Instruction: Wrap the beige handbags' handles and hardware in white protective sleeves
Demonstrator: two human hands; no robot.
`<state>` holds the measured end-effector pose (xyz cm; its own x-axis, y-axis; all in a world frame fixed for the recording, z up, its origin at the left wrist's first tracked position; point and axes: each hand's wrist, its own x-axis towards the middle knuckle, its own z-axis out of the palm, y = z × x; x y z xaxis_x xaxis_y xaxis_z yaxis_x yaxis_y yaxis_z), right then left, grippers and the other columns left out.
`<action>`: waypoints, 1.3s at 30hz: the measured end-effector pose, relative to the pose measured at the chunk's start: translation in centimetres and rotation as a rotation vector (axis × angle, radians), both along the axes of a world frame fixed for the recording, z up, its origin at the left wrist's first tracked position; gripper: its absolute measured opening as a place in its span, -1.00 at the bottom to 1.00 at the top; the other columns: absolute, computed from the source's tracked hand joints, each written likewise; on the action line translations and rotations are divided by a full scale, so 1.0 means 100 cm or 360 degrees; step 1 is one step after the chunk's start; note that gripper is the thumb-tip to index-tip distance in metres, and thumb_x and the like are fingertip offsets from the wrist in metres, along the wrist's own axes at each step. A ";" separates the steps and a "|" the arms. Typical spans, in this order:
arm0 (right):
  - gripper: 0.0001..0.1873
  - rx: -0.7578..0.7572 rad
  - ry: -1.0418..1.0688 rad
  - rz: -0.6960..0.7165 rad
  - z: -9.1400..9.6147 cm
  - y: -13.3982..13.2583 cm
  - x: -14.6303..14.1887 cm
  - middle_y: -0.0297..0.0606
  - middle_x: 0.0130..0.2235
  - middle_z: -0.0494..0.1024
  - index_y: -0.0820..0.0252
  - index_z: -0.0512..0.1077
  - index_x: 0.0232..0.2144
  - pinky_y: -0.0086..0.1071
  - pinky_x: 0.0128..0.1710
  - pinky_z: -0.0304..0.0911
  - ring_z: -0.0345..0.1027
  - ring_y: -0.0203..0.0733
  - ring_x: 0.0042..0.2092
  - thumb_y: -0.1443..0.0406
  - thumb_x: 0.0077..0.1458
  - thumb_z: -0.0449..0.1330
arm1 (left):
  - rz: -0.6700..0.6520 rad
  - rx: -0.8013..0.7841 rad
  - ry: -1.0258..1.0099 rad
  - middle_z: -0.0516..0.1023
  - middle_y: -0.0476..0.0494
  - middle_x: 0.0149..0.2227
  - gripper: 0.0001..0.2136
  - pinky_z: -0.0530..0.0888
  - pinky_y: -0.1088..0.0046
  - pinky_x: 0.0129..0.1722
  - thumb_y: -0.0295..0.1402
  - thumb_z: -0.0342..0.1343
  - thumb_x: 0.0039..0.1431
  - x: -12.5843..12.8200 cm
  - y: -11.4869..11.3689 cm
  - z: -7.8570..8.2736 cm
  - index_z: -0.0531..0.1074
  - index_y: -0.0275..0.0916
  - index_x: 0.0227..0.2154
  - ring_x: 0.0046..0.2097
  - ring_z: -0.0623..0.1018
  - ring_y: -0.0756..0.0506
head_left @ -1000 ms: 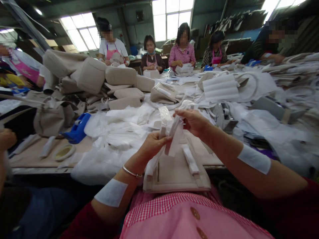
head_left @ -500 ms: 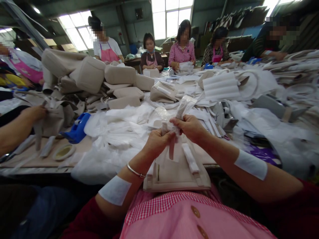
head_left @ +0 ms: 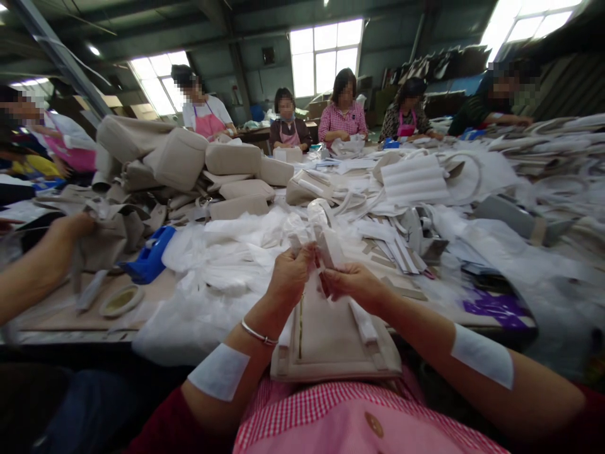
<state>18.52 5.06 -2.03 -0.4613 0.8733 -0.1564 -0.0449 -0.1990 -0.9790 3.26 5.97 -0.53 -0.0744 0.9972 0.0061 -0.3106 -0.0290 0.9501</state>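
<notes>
A beige bag [head_left: 338,337] with a zip on its front leans at the table edge against my apron. Above it, the wrapped bag strap [head_left: 327,243], covered in white and clear packing sheet, rises between my hands. My left hand [head_left: 289,277] is closed, pinching the strap from the left side. Fingers of my right hand [head_left: 352,284] are closed on the strap's lower part from the right. A brownish strip shows between the two hands. My fingertips partly hide how the wrapping lies.
A blue tape dispenser [head_left: 150,255] and a tape roll [head_left: 121,301] lie left, near a co-worker's hand [head_left: 70,233]. White packing sheets [head_left: 217,265] spread beside me. Beige bags [head_left: 179,157] are piled behind. Several co-workers stand across the table. A metal dispenser [head_left: 422,230] stands right.
My right hand has moved down along the strap, and my left hand has come up slightly. The strap now stands more upright. The view has tilted up a little.
</notes>
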 end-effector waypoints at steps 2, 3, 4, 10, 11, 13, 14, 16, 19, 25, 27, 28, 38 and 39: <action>-0.43 -0.0022 0.0049 -0.0011 0.004 0.005 -0.001 -0.14 -0.42 0.59 0.32 0.55 -0.41 -0.39 -0.44 0.24 0.44 -0.20 -0.41 -0.13 -0.08 0.32 | -0.0102 -0.0061 0.0199 0.44 0.01 -0.60 -0.57 0.29 0.50 -0.59 0.05 0.22 0.07 0.000 -0.007 -0.003 0.46 -0.30 -0.47 -0.60 0.36 0.04; -0.43 -0.0020 0.0066 -0.0025 0.005 0.008 -0.002 -0.15 -0.43 0.59 0.31 0.55 -0.44 -0.39 -0.44 0.24 0.44 -0.21 -0.42 -0.14 -0.09 0.33 | -0.0140 -0.0075 0.0272 0.43 0.01 -0.61 -0.55 0.29 0.49 -0.58 0.08 0.17 0.10 0.001 -0.011 -0.005 0.44 -0.29 -0.49 -0.60 0.35 0.04; -0.43 -0.0014 0.0086 -0.0041 0.005 0.009 -0.004 -0.16 -0.46 0.58 0.30 0.54 -0.47 -0.40 -0.44 0.24 0.43 -0.23 -0.44 -0.14 -0.10 0.33 | -0.0156 -0.0065 0.0334 0.44 0.00 -0.60 -0.54 0.31 0.48 -0.56 0.09 0.14 0.13 0.002 -0.014 -0.007 0.44 -0.29 -0.50 -0.58 0.36 0.03; -0.44 -0.0073 0.0142 -0.0028 0.005 0.006 -0.011 -0.24 -0.53 0.54 0.29 0.49 -0.54 -0.38 -0.41 0.30 0.38 -0.28 -0.49 -0.13 -0.18 0.39 | -0.0167 -0.0020 0.0381 0.41 0.01 -0.60 -0.58 0.38 0.46 -0.48 0.06 0.14 0.14 0.007 -0.015 -0.018 0.45 -0.26 -0.47 -0.55 0.37 0.00; -0.46 -0.0074 0.0103 -0.0018 0.007 0.003 -0.010 -0.24 -0.54 0.53 0.30 0.49 -0.53 -0.39 -0.42 0.31 0.38 -0.28 -0.50 -0.11 -0.19 0.40 | -0.0257 -0.0060 0.0266 0.38 0.03 -0.62 -0.57 0.36 0.47 -0.55 0.07 0.14 0.13 0.007 -0.013 -0.019 0.43 -0.26 -0.47 -0.59 0.35 0.01; -0.51 -0.0056 0.0016 0.0020 0.010 -0.002 -0.009 -0.26 -0.58 0.50 0.29 0.46 -0.55 -0.41 -0.48 0.29 0.35 -0.30 -0.54 -0.05 -0.16 0.40 | -0.0466 -0.0156 0.0025 0.37 0.04 -0.64 -0.55 0.31 0.47 -0.65 0.09 0.15 0.09 0.005 -0.007 -0.017 0.43 -0.28 -0.46 -0.66 0.31 0.02; -0.53 -0.0054 -0.0016 0.0043 0.012 -0.005 -0.009 -0.26 -0.59 0.49 0.28 0.44 -0.55 -0.41 -0.52 0.27 0.34 -0.30 -0.56 -0.03 -0.12 0.37 | -0.0569 -0.0207 -0.0076 0.40 0.01 -0.63 -0.54 0.31 0.47 -0.69 0.10 0.16 0.07 0.004 -0.005 -0.013 0.43 -0.29 -0.45 -0.67 0.33 0.01; -0.58 -0.0082 -0.0026 0.0086 0.017 -0.012 -0.011 -0.26 -0.57 0.50 0.25 0.40 -0.52 -0.42 -0.58 0.24 0.35 -0.28 -0.57 -0.01 -0.03 0.29 | -0.0701 -0.0285 -0.0212 0.50 -0.11 -0.58 -0.53 0.35 0.44 -0.70 0.08 0.20 0.05 0.002 0.002 0.000 0.46 -0.34 -0.42 -0.65 0.42 -0.05; -0.65 -0.0136 0.0011 0.0051 0.024 -0.022 -0.014 -0.38 -0.56 0.43 0.17 0.30 -0.46 -0.46 -0.64 0.15 0.27 -0.33 -0.62 0.03 0.04 0.23 | -0.0579 -0.0299 -0.0393 0.55 -0.15 -0.53 -0.65 0.48 0.44 -0.59 -0.11 0.29 0.08 0.002 0.013 0.032 0.47 -0.37 -0.39 -0.56 0.53 -0.06; -0.63 0.0112 -0.0051 -0.0025 0.019 -0.050 0.013 -0.52 -0.60 0.14 0.14 0.19 -0.46 -0.54 -0.63 -0.06 -0.03 -0.41 -0.59 0.02 0.15 0.16 | -0.0472 -0.0266 -0.0696 0.27 0.18 -0.69 -0.81 0.43 0.62 -0.55 -0.34 0.08 0.33 0.011 0.051 0.106 0.43 -0.38 -0.33 -0.67 0.36 0.13; -0.61 0.0189 -0.0132 0.0023 0.013 -0.065 0.036 -0.49 -0.58 0.13 0.14 0.20 -0.46 -0.51 -0.61 -0.03 -0.04 -0.39 -0.57 -0.01 0.20 0.11 | -0.0458 -0.0224 -0.0714 0.20 0.21 -0.71 -0.78 0.41 0.64 -0.57 -0.35 0.02 0.37 0.014 0.066 0.122 0.42 -0.37 -0.36 -0.70 0.32 0.16; -0.60 0.0236 -0.0200 0.0027 0.010 -0.074 0.049 -0.47 -0.57 0.14 0.14 0.22 -0.47 -0.50 -0.60 -0.01 -0.03 -0.37 -0.56 -0.02 0.22 0.08 | -0.0441 -0.0199 -0.0725 0.18 0.22 -0.71 -0.77 0.40 0.65 -0.57 -0.36 -0.01 0.38 0.015 0.074 0.128 0.40 -0.36 -0.38 -0.71 0.30 0.16; -0.64 0.0300 -0.0787 -0.0187 -0.052 -0.148 0.157 -0.18 -0.46 0.50 0.00 0.60 -0.35 -0.10 -0.17 0.39 0.40 0.03 -0.39 -0.02 0.15 0.11 | -0.0308 -0.0397 -0.0453 0.21 0.18 -0.70 -0.67 0.38 0.68 -0.61 -0.23 0.11 0.30 0.033 0.146 0.117 0.24 -0.27 -0.53 -0.71 0.27 0.16; -0.66 0.0290 -0.0828 -0.0279 -0.063 -0.156 0.164 -0.16 -0.48 0.49 -0.04 0.60 -0.40 -0.07 -0.18 0.40 0.42 0.09 -0.37 -0.04 0.10 0.14 | -0.0305 -0.0426 -0.0364 0.23 0.17 -0.69 -0.65 0.37 0.69 -0.60 -0.23 0.16 0.26 0.033 0.148 0.107 0.23 -0.26 -0.55 -0.70 0.27 0.17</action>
